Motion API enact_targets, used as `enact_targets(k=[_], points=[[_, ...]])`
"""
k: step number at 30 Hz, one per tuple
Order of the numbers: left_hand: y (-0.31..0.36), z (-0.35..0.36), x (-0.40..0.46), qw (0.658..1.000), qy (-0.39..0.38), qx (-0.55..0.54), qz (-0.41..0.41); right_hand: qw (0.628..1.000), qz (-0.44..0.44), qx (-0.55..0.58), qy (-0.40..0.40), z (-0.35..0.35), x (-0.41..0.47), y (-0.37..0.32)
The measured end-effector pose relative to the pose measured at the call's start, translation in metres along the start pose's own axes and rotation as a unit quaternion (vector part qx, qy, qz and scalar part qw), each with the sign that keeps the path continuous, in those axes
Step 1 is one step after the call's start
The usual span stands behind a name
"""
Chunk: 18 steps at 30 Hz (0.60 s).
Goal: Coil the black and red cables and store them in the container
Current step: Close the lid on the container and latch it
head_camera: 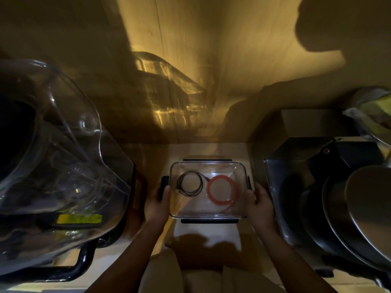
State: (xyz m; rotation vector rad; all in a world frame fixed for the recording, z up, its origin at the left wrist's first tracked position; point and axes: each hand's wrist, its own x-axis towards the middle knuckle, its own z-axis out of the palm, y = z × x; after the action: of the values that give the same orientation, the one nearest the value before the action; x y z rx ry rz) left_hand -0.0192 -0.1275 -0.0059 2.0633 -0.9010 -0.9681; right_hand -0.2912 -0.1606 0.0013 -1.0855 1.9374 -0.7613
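1. We hold the container [208, 166] with both hands: left hand [157, 203] at its 9 o'clock side, right hand [257, 200] at its 3 o'clock side.
2. Left fingers [166, 192] are curled closed around the black side latch [164, 185]; right fingers [250, 194] press flat against the opposite wall, wrapped on the container's edge, not spread.
3. Inside, the black cable [189, 183] lies coiled toward 9 o'clock and the red cable [222, 190] toward 3 o'clock, side by side; whether they touch we cannot tell.
4. A clear lid seems to be on, though the dim light leaves us unsure. Both coils look stowed, so we judge the task nearly done, with seating and latching left.
5. To do this well, we should keep the container level so the coils stay flat, set it square on the worktop [207, 233], and press each latch down evenly.
6. A large clear cover [63, 155] stands at 9 o'clock and dark pans [349, 208] at 3 o'clock; we should keep our elbows in.
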Motion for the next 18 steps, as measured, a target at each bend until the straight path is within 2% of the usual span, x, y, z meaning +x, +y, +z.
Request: enact_targets(k=[3,7,16,18], points=[[0.0088,0.0013,-0.0003,0.995,0.034,0.067,0.060,0.994,-0.058,-0.084,-0.035,-0.0014,-0.0020,-0.0058],[0.0094,0.0033,-0.0057,0.992,-0.001,0.106,0.061,0.989,-0.032,-0.118,-0.080,-0.0026,-0.0048,-0.0080],[0.0020,0.0081,-0.0041,0.999,-0.037,-0.022,0.013,0.997,-0.012,-0.059,-0.057,0.0033,-0.0008,-0.0020],[0.0047,0.0077,-0.0049,0.999,-0.046,-0.017,0.014,0.996,-0.005,-0.042,-0.072,0.0024,0.0010,-0.0020]])
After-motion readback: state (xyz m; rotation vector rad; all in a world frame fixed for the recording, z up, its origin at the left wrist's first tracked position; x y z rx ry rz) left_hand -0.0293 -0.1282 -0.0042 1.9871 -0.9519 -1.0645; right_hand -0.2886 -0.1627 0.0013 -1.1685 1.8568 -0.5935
